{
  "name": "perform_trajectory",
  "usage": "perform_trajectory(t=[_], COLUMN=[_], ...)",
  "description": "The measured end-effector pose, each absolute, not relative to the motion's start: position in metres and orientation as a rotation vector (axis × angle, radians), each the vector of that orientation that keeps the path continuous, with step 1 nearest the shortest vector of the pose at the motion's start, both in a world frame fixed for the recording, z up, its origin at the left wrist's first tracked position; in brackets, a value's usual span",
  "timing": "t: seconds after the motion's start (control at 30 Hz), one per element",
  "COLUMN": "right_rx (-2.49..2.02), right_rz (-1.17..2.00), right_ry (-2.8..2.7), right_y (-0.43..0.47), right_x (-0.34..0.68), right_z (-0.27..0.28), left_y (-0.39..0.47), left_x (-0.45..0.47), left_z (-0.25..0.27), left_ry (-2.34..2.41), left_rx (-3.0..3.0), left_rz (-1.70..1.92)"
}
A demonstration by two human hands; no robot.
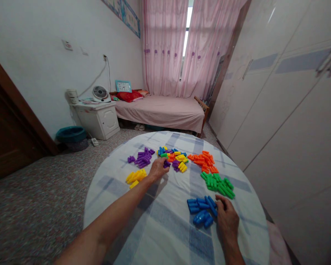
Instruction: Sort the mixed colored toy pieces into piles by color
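My left hand [157, 169] reaches over the table and is closed on a purple plastic building piece [167, 164] at its fingertips. Just beyond it lies a mixed pile of blue, yellow, orange, green and purple pieces [177, 157]. To its left are a purple pile [143, 158] and a yellow pile [136, 176]. My right hand [227, 216] rests at the right side of the blue pile [202, 209], loosely curled, with thumb and forefinger apart and nothing visible between them. Farther off are a green pile [218, 184] and an orange pile [204, 161].
The pieces lie on a round table with a checked cloth [165, 235]. Past it stand a bed [162, 108], a white cabinet [99, 119] with a fan [100, 92], and a teal-lined bin [71, 135]. A tall wardrobe [278, 110] borders the right.
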State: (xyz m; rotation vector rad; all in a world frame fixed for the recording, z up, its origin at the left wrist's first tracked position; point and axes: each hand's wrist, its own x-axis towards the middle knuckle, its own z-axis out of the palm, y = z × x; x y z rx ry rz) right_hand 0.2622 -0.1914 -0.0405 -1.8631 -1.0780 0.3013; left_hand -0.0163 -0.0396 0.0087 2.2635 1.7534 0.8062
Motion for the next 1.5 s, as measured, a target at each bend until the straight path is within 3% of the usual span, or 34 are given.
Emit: perform_trajectory(t=[0.13,0.27,0.47,0.73,0.9,1.0,1.17,1.5], right_rx=[-1.877,-1.870,-1.906,-1.873,-1.904,-1.907,-1.886,-1.860], right_rz=[0.288,0.274,0.296,0.276,0.294,0.308,0.323,0.316], right_ry=[-1.104,-1.117,-1.094,-1.109,-1.089,-1.079,-1.070,-1.110], right_y=[-0.191,-0.191,-0.190,-0.190,-0.190,-0.191,-0.190,-0.191], right_x=[0.264,0.266,0.265,0.265,0.263,0.262,0.261,0.267], right_z=[-0.044,-0.048,-0.047,-0.049,-0.045,-0.043,-0.040,-0.049], left_y=[-0.030,-0.012,0.010,0.007,-0.007,-0.013,-0.011,-0.017], left_x=[-0.082,-0.143,-0.165,-0.129,-0.051,-0.007,0.028,0.016], left_z=[0.023,0.019,-0.007,0.003,0.020,0.015,0.001,0.003], left_ry=[1.942,2.303,2.243,2.196,1.432,1.259,1.313,1.449], left_rx=[2.294,2.032,1.955,2.078,2.530,2.596,2.559,2.475], left_rz=[1.006,0.917,0.805,0.948,0.949,0.790,0.578,0.597])
